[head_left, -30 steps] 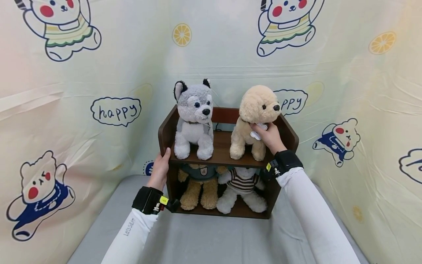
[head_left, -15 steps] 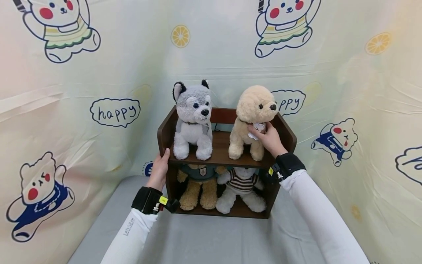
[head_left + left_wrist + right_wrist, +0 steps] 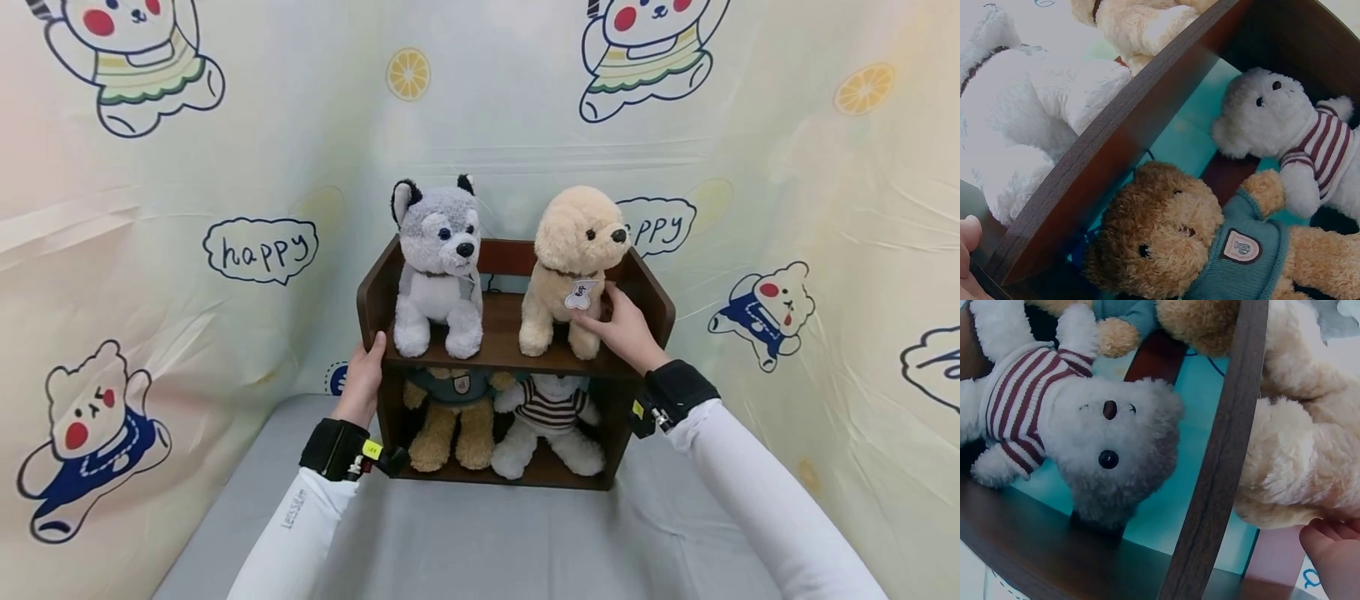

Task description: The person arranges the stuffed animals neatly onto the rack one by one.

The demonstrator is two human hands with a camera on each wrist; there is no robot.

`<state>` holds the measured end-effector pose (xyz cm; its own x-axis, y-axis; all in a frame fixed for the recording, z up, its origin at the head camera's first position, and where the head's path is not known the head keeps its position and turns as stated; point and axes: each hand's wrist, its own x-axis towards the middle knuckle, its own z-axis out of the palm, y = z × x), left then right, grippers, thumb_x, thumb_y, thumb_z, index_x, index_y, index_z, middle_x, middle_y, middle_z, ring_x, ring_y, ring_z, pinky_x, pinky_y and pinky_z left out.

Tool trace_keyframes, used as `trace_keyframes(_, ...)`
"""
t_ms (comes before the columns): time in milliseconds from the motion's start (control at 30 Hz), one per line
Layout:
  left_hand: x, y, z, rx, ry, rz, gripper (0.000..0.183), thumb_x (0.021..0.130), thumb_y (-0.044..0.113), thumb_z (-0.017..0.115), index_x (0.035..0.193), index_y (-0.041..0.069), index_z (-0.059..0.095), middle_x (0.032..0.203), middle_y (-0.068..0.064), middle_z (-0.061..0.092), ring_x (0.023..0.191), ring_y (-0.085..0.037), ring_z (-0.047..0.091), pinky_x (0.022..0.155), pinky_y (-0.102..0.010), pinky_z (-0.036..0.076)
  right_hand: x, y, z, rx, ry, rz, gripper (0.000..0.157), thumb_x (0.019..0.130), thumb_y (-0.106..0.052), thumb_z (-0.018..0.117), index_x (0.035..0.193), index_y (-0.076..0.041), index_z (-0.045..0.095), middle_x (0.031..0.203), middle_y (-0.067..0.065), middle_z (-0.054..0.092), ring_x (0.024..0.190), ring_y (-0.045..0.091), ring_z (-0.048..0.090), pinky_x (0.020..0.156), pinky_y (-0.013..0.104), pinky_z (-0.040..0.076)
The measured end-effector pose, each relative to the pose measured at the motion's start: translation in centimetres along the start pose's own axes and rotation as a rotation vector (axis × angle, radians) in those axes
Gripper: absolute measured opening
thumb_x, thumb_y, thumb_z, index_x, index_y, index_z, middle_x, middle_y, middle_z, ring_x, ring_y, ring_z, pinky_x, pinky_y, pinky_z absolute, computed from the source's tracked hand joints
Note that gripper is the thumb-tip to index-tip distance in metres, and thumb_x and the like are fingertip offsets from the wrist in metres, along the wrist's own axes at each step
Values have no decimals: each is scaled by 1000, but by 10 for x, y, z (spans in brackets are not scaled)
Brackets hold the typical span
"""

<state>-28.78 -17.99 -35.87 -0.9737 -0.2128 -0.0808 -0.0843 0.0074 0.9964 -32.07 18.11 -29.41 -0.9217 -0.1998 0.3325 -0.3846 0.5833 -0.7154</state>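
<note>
A dark brown two-tier wooden shelf (image 3: 517, 360) stands ahead. My left hand (image 3: 362, 379) grips its left side panel, thumb in front, fingers hidden behind. On the upper tier sit a grey-and-white husky plush (image 3: 438, 267) at left and a cream plush dog (image 3: 573, 242) at right. From the cream dog's collar hangs a white bone-shaped tag (image 3: 581, 294). My right hand (image 3: 628, 329) is at this dog's right flank, thumb and forefinger spread apart against the fur. In the right wrist view, my fingertips (image 3: 1316, 540) meet its cream fur.
On the lower tier sit a brown teddy bear (image 3: 1160, 231) in a teal sweater and a white bear (image 3: 1116, 437) in a striped shirt. The shelf stands on a grey cloth-covered table (image 3: 495, 542). A printed curtain (image 3: 262, 167) hangs behind and at both sides.
My right hand has let go of the tag at the cream dog's neck and shifted down and right. The tag now hangs in plain sight. My left hand stays on the shelf.
</note>
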Motion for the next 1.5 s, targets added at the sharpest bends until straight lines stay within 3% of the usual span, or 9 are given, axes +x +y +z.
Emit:
trace_keyframes(233,-1,0,-1,7,1,-10,63,98,42,29,147,9,7,151,-13,8,137,-29,8,109,-47,11,-14,-3,2,-5,-84,-58,68,84,-26,67,137,-4,31,130,16,44,117,31,46,93,48,40)
trace_keyframes(533,-6,-7,-4,55,-16,13,60,99,38,27,147,10,4,152,-14,7,137,-30,7,109,-49,10,-40,-6,2,-77,-128,-58,77,85,-26,65,141,4,22,141,23,28,129,36,30,100,49,31)
trace_keyframes(733,-10,-11,-7,65,-35,27,66,99,39,27,146,6,-5,152,-14,-3,138,-29,-1,110,-46,7,-58,-3,7,-177,-156,-102,78,85,-30,65,140,4,23,141,23,30,128,36,31,100,50,32)
trace_keyframes(967,-9,-15,-12,141,-33,29,67,98,41,29,145,3,0,150,-19,5,137,-34,7,109,-49,12,-82,11,19,-257,-205,-183,69,85,-28,65,138,1,32,138,20,38,125,34,37,97,49,35)
trace_keyframes(1100,-8,-18,-19,230,-84,48,69,98,44,29,145,1,3,149,-22,10,136,-37,11,107,-52,14,-94,18,21,-282,-211,-197,64,85,-32,63,136,-2,38,136,20,41,124,35,39,95,51,36)
trace_keyframes(1333,-9,-29,-38,419,-196,40,77,96,51,26,144,-2,-1,149,-25,0,135,-39,2,106,-54,11,-112,34,23,-295,-246,-233,56,87,-32,62,133,-5,45,135,16,45,123,31,42,95,47,38)
trace_keyframes(1500,-8,-42,-48,489,-266,66,75,97,48,27,143,-7,6,145,-30,13,131,-44,20,104,-54,21,-124,52,24,-344,-307,-254,55,88,-33,60,131,-3,46,131,14,49,118,29,47,92,45,41)
